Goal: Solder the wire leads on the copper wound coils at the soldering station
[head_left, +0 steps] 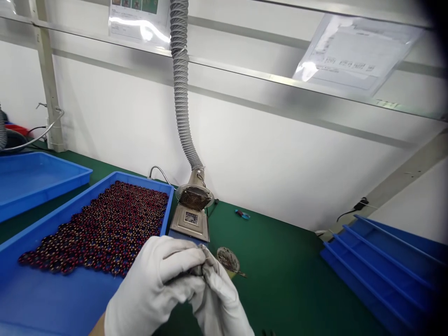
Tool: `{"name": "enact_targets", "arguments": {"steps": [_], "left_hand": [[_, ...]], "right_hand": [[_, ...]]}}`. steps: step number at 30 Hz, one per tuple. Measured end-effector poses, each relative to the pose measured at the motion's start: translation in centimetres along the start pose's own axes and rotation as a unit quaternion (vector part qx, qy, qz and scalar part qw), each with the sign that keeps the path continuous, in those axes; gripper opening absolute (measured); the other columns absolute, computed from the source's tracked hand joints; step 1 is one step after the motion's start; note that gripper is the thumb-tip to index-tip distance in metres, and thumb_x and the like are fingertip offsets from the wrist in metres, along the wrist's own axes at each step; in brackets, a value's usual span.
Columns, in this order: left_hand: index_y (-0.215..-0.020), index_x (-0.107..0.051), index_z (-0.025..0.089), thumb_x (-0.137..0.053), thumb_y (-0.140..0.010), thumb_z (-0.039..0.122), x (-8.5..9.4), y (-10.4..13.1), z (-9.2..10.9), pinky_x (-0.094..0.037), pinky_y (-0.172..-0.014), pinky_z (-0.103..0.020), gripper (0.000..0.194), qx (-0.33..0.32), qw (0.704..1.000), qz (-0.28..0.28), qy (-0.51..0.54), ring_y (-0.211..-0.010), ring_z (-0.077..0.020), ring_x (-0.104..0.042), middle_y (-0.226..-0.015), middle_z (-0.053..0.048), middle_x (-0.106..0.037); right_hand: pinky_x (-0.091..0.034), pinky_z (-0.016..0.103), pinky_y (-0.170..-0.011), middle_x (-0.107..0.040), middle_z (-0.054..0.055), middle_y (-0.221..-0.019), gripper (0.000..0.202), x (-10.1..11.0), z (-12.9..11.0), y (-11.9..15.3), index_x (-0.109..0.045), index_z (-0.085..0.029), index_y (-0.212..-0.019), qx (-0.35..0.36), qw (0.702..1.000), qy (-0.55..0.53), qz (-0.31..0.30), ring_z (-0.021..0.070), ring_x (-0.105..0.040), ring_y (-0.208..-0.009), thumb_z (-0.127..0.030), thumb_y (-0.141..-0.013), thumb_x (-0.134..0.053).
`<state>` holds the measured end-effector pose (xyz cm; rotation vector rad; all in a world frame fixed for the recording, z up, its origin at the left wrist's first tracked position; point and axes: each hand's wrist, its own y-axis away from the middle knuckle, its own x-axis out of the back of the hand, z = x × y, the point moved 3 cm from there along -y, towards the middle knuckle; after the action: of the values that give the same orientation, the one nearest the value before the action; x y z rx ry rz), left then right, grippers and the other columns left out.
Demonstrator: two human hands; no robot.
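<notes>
My left hand (157, 280) and my right hand (222, 291), both in white gloves, meet at the bottom centre over the green table. The fingers of each are bent and pressed together at the tips. Something small and dark may be pinched between them, but the gloves hide it. Grey stains mark the fingertips. Just beyond my right fingers lies a round, crusted greyish disc (228, 259) with thin pieces on it. To the left, a blue tray (45, 298) carries rows of small, dark ring-shaped parts (115, 224) with red and gold-coloured spots.
Behind my hands stands a square metal unit (191, 221) under a round hood (194, 196) on a grey flexible hose (180, 84). Small blue-handled cutters (242, 214) lie farther back. Stacked blue trays (381, 266) fill the right; another blue tray (38, 182) is far left.
</notes>
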<state>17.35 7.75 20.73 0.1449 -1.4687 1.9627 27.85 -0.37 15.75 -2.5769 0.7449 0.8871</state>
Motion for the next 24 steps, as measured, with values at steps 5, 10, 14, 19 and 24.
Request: {"name": "enact_targets", "arguments": {"steps": [5, 10, 14, 19, 24], "left_hand": [[-0.085, -0.063, 0.023, -0.046, -0.09, 0.04, 0.6, -0.1, -0.8, -0.045, -0.078, -0.029, 0.025, 0.073, 0.988, 0.062, 0.118, -0.084, -0.0183, -0.058, -0.086, -0.003, -0.065], [-0.085, -0.067, 0.025, -0.057, -0.08, 0.02, 1.2, 0.4, -1.4, -0.047, -0.078, -0.02, 0.012, 0.255, 0.93, 0.118, 0.235, -0.091, -0.0155, -0.059, -0.098, -0.001, -0.063], [-0.086, -0.071, 0.026, -0.065, -0.068, 0.014, 0.1, 0.0, -1.0, -0.046, -0.084, -0.021, 0.022, 0.247, 0.93, 0.039, 0.27, -0.093, -0.0173, -0.059, -0.099, -0.001, -0.065], [-0.065, -0.07, 0.023, -0.065, -0.072, 0.019, -0.8, 0.6, -1.4, -0.049, -0.067, -0.016, 0.01, 0.299, 0.868, 0.146, 0.369, -0.072, -0.0131, -0.061, -0.077, 0.0, -0.068], [-0.081, -0.071, 0.025, -0.062, -0.066, 0.014, 0.2, 0.4, -1.6, -0.049, -0.075, -0.018, 0.02, 0.334, 0.861, 0.159, 0.35, -0.085, -0.016, -0.062, -0.087, 0.0, -0.068]], "right_hand": [[-0.052, 0.037, -0.077, -0.069, 0.005, -0.085, 0.034, -1.8, 0.0, 0.4, -0.067, -0.021, -0.088, -0.047, 0.998, -0.046, -0.015, 0.0202, -0.065, -0.082, -0.026, -0.057, -0.08], [-0.052, 0.026, -0.07, -0.069, 0.003, -0.084, 0.03, -2.4, -0.3, 0.8, -0.067, -0.02, -0.093, -0.077, 0.991, -0.102, -0.031, 0.0125, -0.063, -0.071, -0.027, -0.066, -0.075], [-0.053, 0.032, -0.074, -0.069, 0.004, -0.092, 0.032, -1.8, 0.6, 0.9, -0.067, -0.023, -0.095, -0.064, 0.994, -0.086, -0.012, 0.0152, -0.064, -0.075, -0.028, -0.064, -0.076], [-0.053, 0.035, -0.072, -0.07, 0.004, -0.082, 0.036, 0.1, 2.7, -1.0, -0.068, -0.021, -0.087, -0.055, 0.997, -0.051, -0.026, 0.0177, -0.064, -0.07, -0.033, -0.056, -0.081], [-0.053, 0.031, -0.069, -0.07, 0.002, -0.075, 0.037, 1.0, 3.4, -2.1, -0.069, -0.02, -0.077, -0.044, 0.999, -0.026, -0.009, 0.0164, -0.064, -0.067, -0.031, -0.046, -0.086]]}}
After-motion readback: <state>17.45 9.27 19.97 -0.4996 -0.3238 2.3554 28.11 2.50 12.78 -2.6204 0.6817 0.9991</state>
